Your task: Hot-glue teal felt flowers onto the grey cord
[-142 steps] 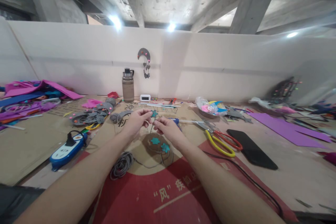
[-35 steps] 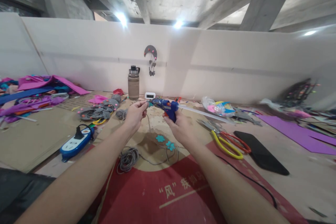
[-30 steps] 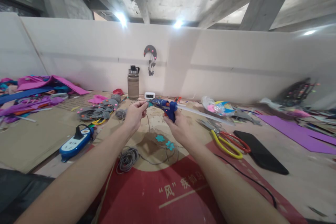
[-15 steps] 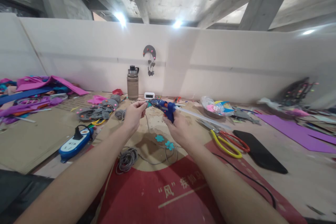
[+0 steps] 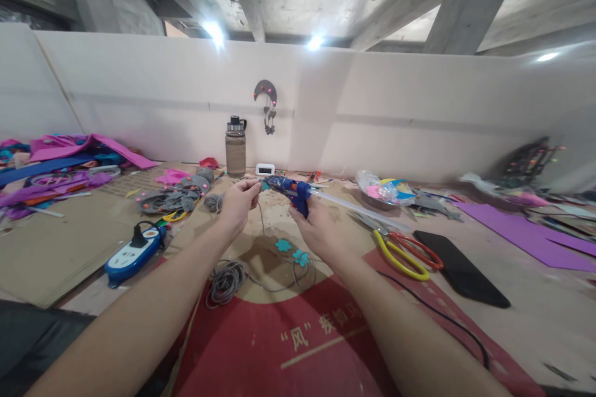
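In my right hand [image 5: 316,220] is a blue hot glue gun [image 5: 298,193], its fingers wrapped round the handle. A long clear glue stick [image 5: 358,208] sticks out of its back end. The nozzle points left, close to my left hand [image 5: 241,201], whose fingertips pinch a small teal felt piece [image 5: 266,185], mostly hidden. Grey cord [image 5: 262,220] hangs below those fingers. Under my hands, two teal felt flowers [image 5: 282,245] lie along the cord, which leads to a loose coil [image 5: 225,283] on the left.
Yellow-and-red-handled scissors [image 5: 403,254] and a black phone [image 5: 460,268] lie to the right. On the left are a power strip [image 5: 135,255] and grey felt pieces [image 5: 172,195]. A bottle [image 5: 235,152] and small clock [image 5: 265,170] stand by the wall. Purple sheet [image 5: 526,236] lies far right.
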Demonstrator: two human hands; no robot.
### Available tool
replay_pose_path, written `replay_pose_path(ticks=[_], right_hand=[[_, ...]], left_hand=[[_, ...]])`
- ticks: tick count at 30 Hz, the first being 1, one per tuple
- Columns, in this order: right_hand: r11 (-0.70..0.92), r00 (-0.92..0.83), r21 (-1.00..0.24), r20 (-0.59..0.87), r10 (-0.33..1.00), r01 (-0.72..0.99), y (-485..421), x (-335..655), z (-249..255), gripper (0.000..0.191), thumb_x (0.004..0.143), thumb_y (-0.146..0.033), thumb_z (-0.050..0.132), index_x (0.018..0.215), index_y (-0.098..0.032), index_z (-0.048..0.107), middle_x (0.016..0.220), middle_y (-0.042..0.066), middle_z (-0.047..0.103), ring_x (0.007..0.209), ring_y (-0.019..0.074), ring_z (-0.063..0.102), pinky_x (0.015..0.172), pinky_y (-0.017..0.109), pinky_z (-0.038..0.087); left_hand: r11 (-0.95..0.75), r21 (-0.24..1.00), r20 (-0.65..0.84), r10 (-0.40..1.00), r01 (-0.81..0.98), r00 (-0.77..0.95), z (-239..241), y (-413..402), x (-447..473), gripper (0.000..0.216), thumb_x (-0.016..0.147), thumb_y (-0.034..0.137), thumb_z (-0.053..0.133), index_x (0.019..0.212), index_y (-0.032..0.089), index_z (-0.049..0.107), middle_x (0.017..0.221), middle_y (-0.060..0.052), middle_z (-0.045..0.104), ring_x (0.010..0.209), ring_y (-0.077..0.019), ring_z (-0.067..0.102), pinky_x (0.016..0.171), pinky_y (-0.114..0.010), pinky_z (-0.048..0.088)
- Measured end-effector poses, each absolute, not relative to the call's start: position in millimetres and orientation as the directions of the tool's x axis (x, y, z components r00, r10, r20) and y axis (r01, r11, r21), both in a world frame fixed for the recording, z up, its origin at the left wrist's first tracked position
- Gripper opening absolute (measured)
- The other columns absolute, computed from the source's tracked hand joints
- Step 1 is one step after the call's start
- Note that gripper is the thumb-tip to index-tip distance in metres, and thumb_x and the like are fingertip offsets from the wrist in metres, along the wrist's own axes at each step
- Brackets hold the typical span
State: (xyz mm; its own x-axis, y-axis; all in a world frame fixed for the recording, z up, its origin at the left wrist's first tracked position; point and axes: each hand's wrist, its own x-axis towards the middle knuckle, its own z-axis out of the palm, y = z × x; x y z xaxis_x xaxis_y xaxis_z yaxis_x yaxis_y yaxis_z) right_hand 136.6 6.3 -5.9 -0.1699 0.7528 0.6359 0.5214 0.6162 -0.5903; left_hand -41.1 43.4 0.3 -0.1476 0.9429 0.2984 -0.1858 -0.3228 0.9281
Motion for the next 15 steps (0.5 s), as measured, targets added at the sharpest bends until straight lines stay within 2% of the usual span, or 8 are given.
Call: replay_pose_path(ticks=[15], right_hand=[[0.59,-0.181,-0.597,0.603,0.777,0.544,3.6,136.9,-3.8,0.028,0.083,-0.028,0.047,0.108,-0.02,0.056,0.101,0.01,0.063,0.092,0.0252,0.058,0.082,0.04,0.045]], left_hand=[[-0.324,0.927,0.3,0.942,-0.188,-0.149,2.2,42.8,-41.4,0.028,0.06,0.038,0.073,0.068,0.014,0.06,0.045,0.006,0.043,0.038,-0.004,0.031,0.039,-0.019,0.016]])
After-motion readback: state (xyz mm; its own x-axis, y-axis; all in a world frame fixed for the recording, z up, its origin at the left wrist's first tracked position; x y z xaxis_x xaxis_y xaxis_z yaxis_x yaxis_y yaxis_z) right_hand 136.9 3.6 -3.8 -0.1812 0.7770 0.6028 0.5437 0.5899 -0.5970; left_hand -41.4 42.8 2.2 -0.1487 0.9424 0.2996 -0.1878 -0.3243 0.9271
